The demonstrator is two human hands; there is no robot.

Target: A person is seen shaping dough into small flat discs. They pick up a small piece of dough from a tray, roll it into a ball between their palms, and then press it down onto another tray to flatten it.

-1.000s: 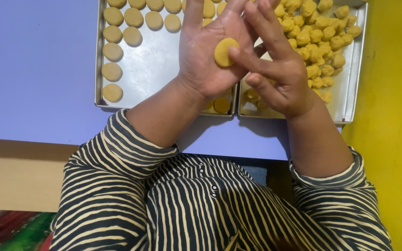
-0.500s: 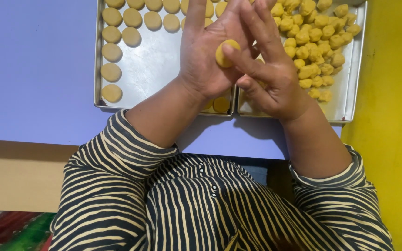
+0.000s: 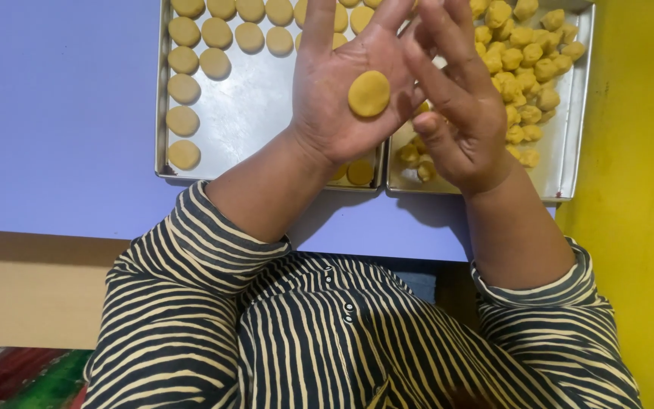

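Observation:
My left hand (image 3: 325, 113) is palm up over the trays, fingers stretched out, with a flat round yellow dough disc (image 3: 369, 93) lying on the palm. My right hand (image 3: 465, 121) hovers just to the right of the disc with its fingers spread and slightly curled, holding nothing. It is not touching the disc. Both forearms come out of striped sleeves (image 3: 191, 257).
A metal tray (image 3: 259, 132) on the left holds rows of flattened dough discs (image 3: 185, 89). A second tray (image 3: 562, 163) on the right holds several small dough balls (image 3: 520, 72). Both sit on a purple table (image 3: 54, 121). A yellow surface (image 3: 637, 197) runs along the right.
My right fingers were pressing on the dough against my left palm. They have lifted off to the right, and the flattened disc now lies uncovered on the palm.

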